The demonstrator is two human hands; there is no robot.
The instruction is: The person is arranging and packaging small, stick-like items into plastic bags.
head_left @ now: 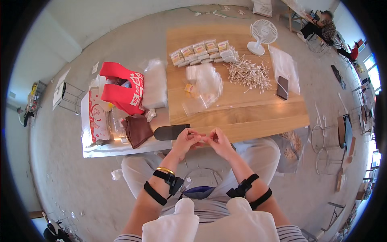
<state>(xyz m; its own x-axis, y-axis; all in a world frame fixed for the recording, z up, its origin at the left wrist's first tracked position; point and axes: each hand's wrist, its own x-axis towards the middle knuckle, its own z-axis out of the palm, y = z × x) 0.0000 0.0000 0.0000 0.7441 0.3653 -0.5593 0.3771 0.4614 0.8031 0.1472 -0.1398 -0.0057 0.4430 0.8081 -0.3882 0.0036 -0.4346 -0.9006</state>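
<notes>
My left hand and my right hand meet over the table's near edge, fingertips pinched together. Whatever lies between them is too small to make out. Just left of my left hand is a dark, round-ended flat object. Farther in on the wooden table lies a loose heap of cotton swabs, with one single swab nearer to me. Clear plastic bags are spread left of the heap, a small yellow card among them. Behind them, filled swab packets are stacked in rows.
A white fan, a dark phone and a large clear bag stand or lie at the right. On the lower left surface are a red bag, a brown pouch and a printed box. Another person sits far right.
</notes>
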